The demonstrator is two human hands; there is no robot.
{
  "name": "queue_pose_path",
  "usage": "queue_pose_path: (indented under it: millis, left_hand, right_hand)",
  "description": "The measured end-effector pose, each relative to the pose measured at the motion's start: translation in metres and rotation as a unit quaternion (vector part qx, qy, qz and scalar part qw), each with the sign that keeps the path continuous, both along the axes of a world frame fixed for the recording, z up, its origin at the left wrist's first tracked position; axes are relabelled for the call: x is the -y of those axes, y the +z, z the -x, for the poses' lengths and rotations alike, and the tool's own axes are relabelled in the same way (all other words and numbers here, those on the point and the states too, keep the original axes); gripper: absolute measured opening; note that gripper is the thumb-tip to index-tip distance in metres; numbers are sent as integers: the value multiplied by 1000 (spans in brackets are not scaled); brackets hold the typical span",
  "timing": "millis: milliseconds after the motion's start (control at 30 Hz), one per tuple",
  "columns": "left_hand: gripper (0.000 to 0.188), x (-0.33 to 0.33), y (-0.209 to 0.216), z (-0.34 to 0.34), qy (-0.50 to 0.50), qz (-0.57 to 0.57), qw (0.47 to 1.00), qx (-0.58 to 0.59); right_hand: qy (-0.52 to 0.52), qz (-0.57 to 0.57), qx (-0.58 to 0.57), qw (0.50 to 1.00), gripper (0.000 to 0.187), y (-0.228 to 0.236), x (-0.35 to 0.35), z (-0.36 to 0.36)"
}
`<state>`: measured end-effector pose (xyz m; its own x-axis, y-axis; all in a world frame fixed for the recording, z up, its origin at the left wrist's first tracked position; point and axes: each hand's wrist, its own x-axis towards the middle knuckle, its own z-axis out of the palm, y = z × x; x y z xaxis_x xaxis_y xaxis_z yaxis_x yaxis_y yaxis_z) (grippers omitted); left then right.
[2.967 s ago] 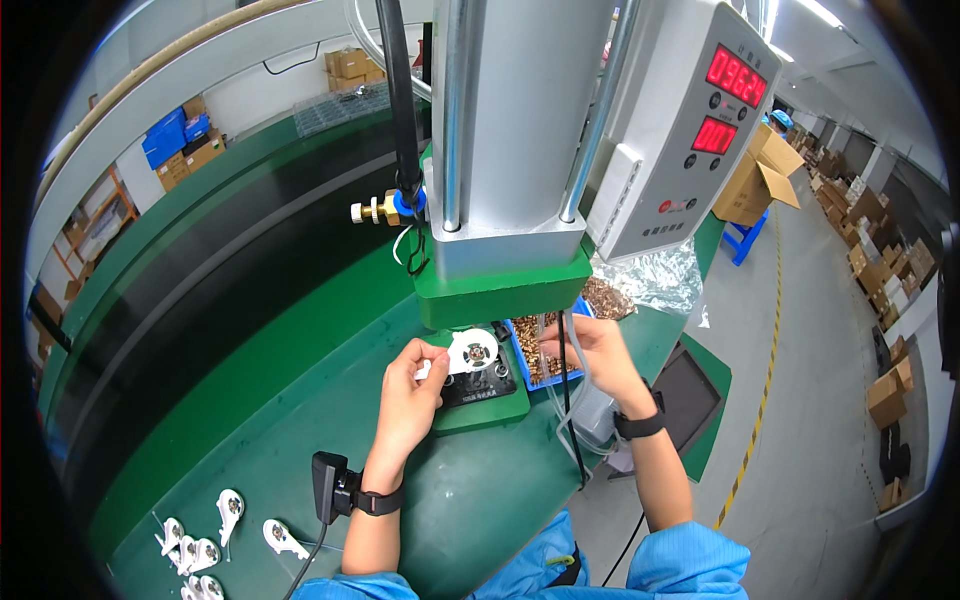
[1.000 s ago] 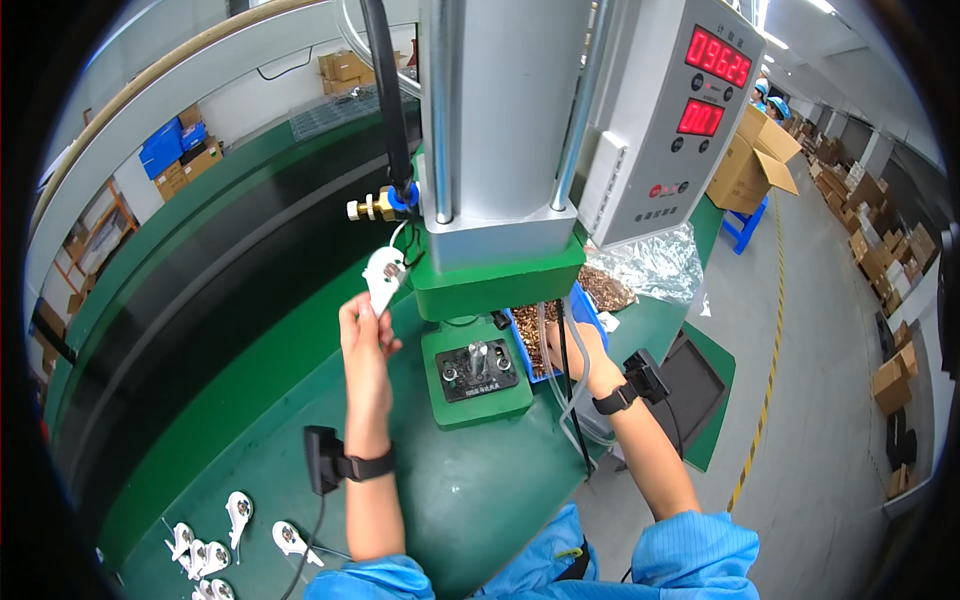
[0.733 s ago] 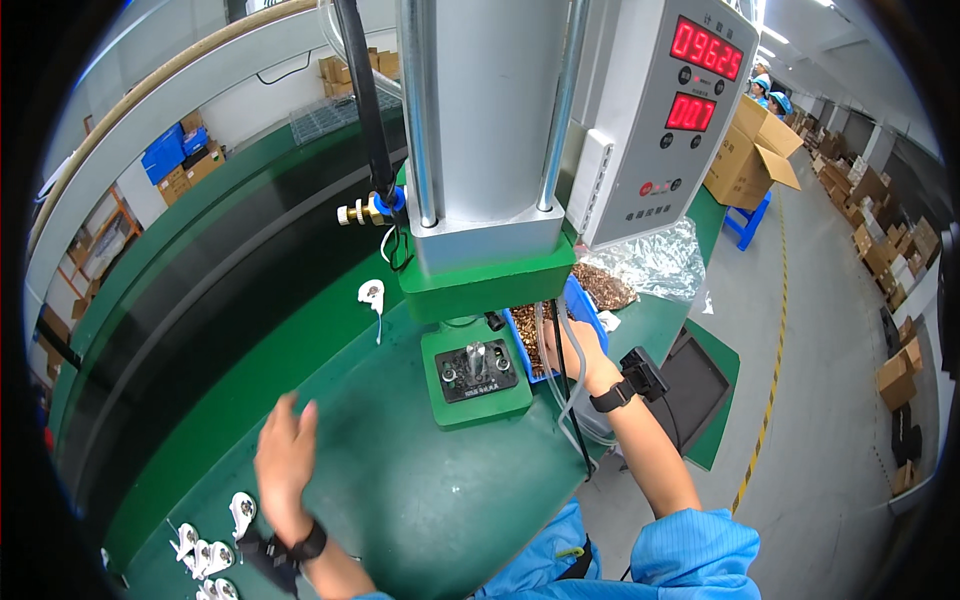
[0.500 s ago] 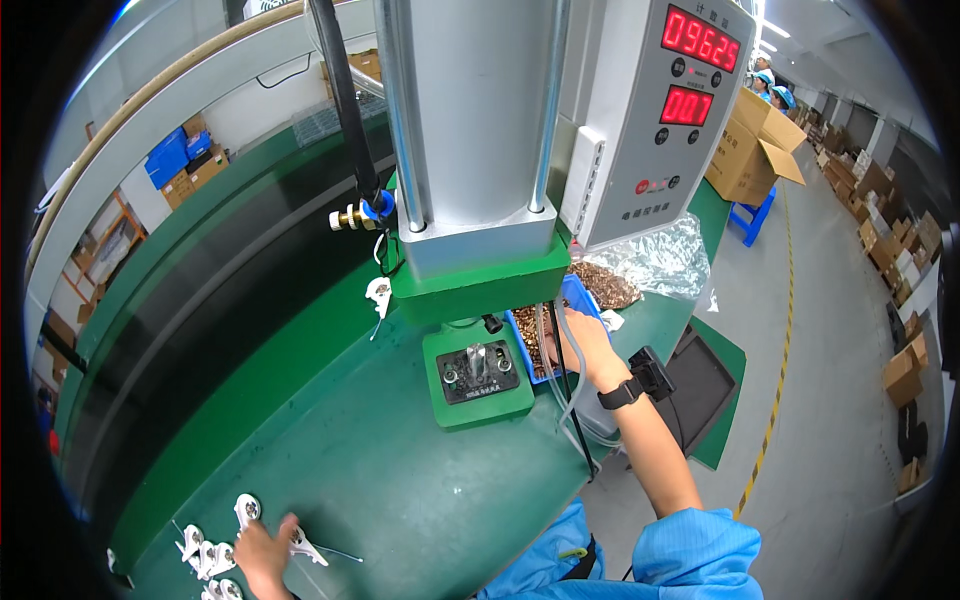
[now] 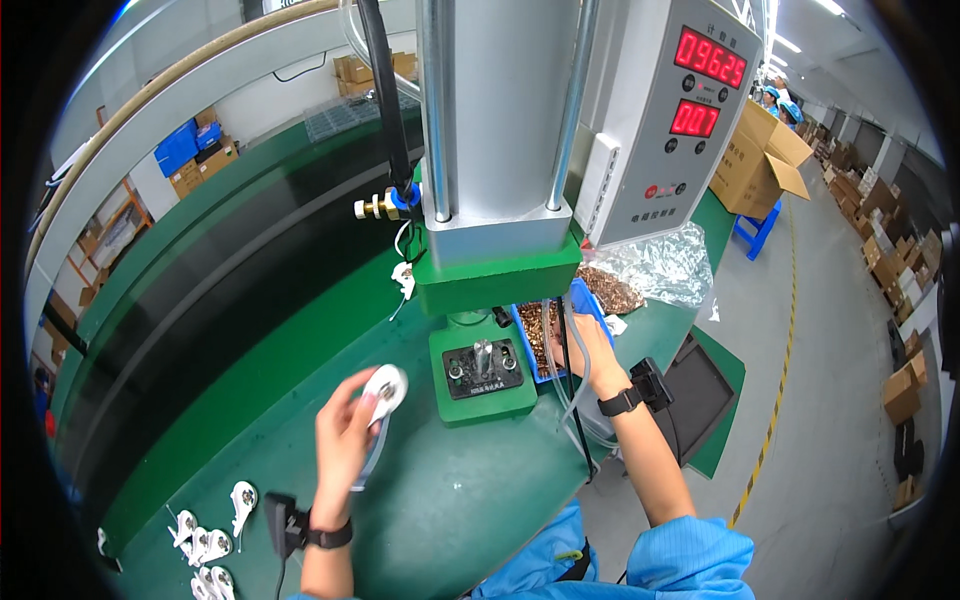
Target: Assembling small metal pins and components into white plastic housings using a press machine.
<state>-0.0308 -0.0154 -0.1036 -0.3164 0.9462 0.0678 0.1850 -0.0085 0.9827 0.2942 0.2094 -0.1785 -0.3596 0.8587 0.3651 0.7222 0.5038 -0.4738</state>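
The left hand (image 5: 342, 437) pinches a white part (image 5: 385, 393); the right hand (image 5: 588, 350) (grip impossible to tell) is in a blue bin (image 5: 584, 297).

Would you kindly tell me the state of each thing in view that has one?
Left hand: closed on a white round-headed part.
White round-headed part: held, tilted, disc end upward.
Right hand: in the blue bin, partly hidden.
Blue bin: open-topped, holding copper-coloured pieces.
Press head: raised above the black fixture plate.
Black fixture plate: pin exposed.
Control box: displays lit red.
Cardboard box: open.
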Motion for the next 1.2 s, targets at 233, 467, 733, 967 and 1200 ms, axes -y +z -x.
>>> queue_pose_path:
  millis: [233,467,733,967,1200]
  left_hand:
    - [30,-85,22,-72,-46,-114,969,-215]
    - [27,-92,27,-68,-89,-127,947,-282]
    - [30,-97,25,-59,-106,-83,944,-301]
    - [34,-78,12,-64,-54,-32,984,-164]
    - [15,-83,-4,-59,-30,-66,994,-85]
  right_hand:
    - [-3,-24,-78,997,11,7,8,-2]
    - [-35,-21,-160,986,9,35,49,-20]
    - [-39,5,-308,951,3,30,91,-34]
    - [-58,77,-459,883,4,-38,89,-31]
    - [3,82,-468,880,10,-13,79,-32]
